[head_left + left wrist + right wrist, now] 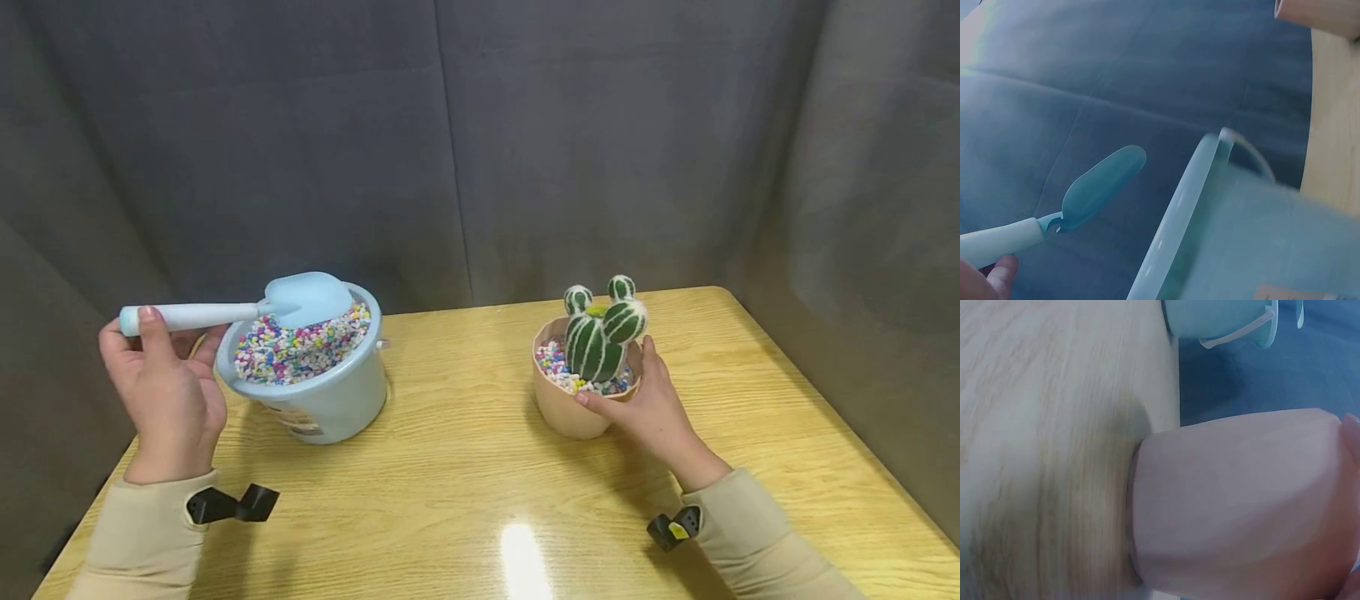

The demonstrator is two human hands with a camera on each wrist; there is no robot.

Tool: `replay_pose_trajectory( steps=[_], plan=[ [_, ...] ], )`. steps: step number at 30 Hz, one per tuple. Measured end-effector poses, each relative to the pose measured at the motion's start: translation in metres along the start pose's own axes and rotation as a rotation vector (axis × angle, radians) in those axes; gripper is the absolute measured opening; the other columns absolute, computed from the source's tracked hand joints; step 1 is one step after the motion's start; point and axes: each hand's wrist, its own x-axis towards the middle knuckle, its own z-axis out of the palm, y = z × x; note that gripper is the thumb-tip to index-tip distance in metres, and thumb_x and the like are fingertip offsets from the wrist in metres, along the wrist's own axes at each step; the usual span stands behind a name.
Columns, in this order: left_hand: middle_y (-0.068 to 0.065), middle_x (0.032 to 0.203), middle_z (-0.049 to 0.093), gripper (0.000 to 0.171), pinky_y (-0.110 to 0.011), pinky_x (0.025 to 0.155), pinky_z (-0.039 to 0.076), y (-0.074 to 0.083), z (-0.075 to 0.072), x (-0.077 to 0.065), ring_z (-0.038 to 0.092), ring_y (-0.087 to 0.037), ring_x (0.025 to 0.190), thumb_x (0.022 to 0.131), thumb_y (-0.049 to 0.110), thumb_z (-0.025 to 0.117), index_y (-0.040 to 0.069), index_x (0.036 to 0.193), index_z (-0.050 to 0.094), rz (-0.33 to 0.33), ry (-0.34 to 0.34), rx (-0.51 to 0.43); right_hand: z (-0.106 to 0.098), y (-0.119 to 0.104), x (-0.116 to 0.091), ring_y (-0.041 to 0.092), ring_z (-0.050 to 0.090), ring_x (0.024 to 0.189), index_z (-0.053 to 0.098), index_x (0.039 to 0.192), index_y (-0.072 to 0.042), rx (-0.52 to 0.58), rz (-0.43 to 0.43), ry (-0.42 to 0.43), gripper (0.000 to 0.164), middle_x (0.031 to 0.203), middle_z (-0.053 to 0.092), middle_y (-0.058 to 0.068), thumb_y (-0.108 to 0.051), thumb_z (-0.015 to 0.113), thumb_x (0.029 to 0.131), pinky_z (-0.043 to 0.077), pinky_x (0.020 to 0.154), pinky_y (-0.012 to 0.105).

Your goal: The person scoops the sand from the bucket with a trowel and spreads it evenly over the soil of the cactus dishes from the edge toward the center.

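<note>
My left hand (168,392) grips the white handle of a light blue trowel (311,298). The trowel's blade is over the mouth of a light blue bucket (337,408) full of multicoloured pebbles (300,350). In the left wrist view the blade (1100,187) stands apart from the bucket's rim. On the right, my right hand (652,412) holds the near right rim of a peach flower pot (566,408), thumb in front and fingers behind. A green cactus with white stripes (596,346) leans in the pot, with pebbles around its base.
The bucket and the pot stand apart on a wooden table (450,467). A grey curtain (337,150) hangs behind the table and along both sides. The bucket's white handle (1238,331) hangs at its side in the right wrist view.
</note>
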Motion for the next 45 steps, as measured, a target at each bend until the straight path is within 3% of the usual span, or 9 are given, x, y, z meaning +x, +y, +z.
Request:
replay_pose_trajectory(
  steps=[7, 12, 17, 20, 28, 33, 37, 41, 45],
  plan=[
    [-0.012, 0.121, 0.044, 0.025, -0.036, 0.089, 0.061, 0.013, -0.014, 0.012, 0.053, -0.024, 0.105, 0.108, 0.012, 0.053, 0.006, 0.129, 0.042, 0.077, 0.044, 0.045, -0.003, 0.001, 0.008, 0.048, 0.024, 0.148, 0.010, 0.161, 0.004, 0.040, -0.105, -0.015, 0.116, 0.160, 0.025, 0.033, -0.036, 0.087, 0.084, 0.022, 0.120, 0.065],
    [-0.010, 0.120, 0.044, 0.022, -0.033, 0.086, 0.061, 0.019, -0.025, 0.016, 0.052, -0.024, 0.103, 0.108, 0.012, 0.051, 0.005, 0.127, 0.043, 0.082, 0.061, 0.098, -0.004, -0.001, 0.012, 0.048, 0.025, 0.148, 0.011, 0.161, 0.004, 0.040, -0.128, -0.035, 0.114, 0.160, 0.026, 0.033, -0.035, 0.087, 0.084, 0.022, 0.120, 0.065],
    [-0.008, 0.123, 0.042, 0.024, -0.037, 0.099, 0.055, 0.022, -0.037, 0.017, 0.048, -0.019, 0.110, 0.109, 0.016, 0.048, 0.008, 0.131, 0.042, 0.067, 0.065, 0.224, -0.004, -0.001, 0.014, 0.047, 0.025, 0.148, 0.010, 0.162, 0.002, 0.050, -0.145, -0.054, 0.114, 0.161, 0.025, 0.031, -0.034, 0.086, 0.085, 0.022, 0.120, 0.066],
    [-0.007, 0.124, 0.041, 0.024, -0.036, 0.101, 0.054, 0.022, -0.042, 0.017, 0.047, -0.018, 0.111, 0.109, 0.017, 0.049, 0.009, 0.131, 0.042, 0.059, 0.079, 0.262, -0.003, 0.000, 0.015, 0.047, 0.025, 0.149, 0.010, 0.162, 0.001, 0.063, -0.159, -0.067, 0.112, 0.161, 0.025, 0.031, -0.032, 0.086, 0.086, 0.021, 0.121, 0.066],
    [-0.007, 0.126, 0.043, 0.023, -0.030, 0.097, 0.055, 0.029, -0.048, 0.020, 0.049, -0.019, 0.115, 0.109, 0.017, 0.050, 0.009, 0.130, 0.045, 0.101, 0.063, 0.359, 0.002, 0.005, 0.013, 0.047, 0.025, 0.149, 0.010, 0.161, 0.003, 0.075, -0.170, -0.070, 0.111, 0.160, 0.025, 0.032, -0.031, 0.085, 0.087, 0.021, 0.121, 0.065],
    [-0.005, 0.120, 0.046, 0.019, -0.021, 0.077, 0.056, 0.027, -0.044, 0.026, 0.053, -0.017, 0.108, 0.109, 0.017, 0.052, 0.010, 0.125, 0.047, 0.073, 0.054, 0.422, -0.004, 0.012, 0.008, 0.048, 0.025, 0.148, 0.010, 0.161, 0.003, 0.068, -0.174, -0.064, 0.109, 0.159, 0.025, 0.032, -0.032, 0.084, 0.088, 0.021, 0.119, 0.067],
    [-0.003, 0.119, 0.048, 0.020, -0.019, 0.076, 0.056, 0.022, -0.037, 0.030, 0.052, -0.015, 0.109, 0.108, 0.018, 0.052, 0.011, 0.126, 0.048, 0.053, 0.016, 0.482, -0.011, 0.016, 0.005, 0.046, 0.027, 0.147, 0.010, 0.161, 0.003, 0.082, -0.189, -0.051, 0.106, 0.158, 0.028, 0.031, -0.029, 0.083, 0.090, 0.021, 0.119, 0.067],
    [0.001, 0.116, 0.049, 0.017, -0.025, 0.091, 0.057, 0.022, -0.036, 0.030, 0.052, -0.011, 0.109, 0.109, 0.022, 0.052, 0.015, 0.124, 0.048, 0.085, 0.003, 0.658, -0.012, 0.015, 0.004, 0.047, 0.027, 0.147, 0.010, 0.160, 0.004, 0.086, -0.193, -0.058, 0.106, 0.157, 0.028, 0.032, -0.028, 0.083, 0.090, 0.022, 0.119, 0.067],
    [0.004, 0.113, 0.048, 0.014, -0.034, 0.109, 0.049, 0.026, -0.042, 0.030, 0.054, -0.008, 0.108, 0.109, 0.024, 0.051, 0.019, 0.121, 0.046, 0.088, -0.003, 0.801, -0.004, 0.011, 0.007, 0.046, 0.028, 0.147, 0.011, 0.160, 0.004, 0.097, -0.202, -0.069, 0.106, 0.157, 0.030, 0.032, -0.026, 0.084, 0.089, 0.023, 0.120, 0.065]
  ],
)
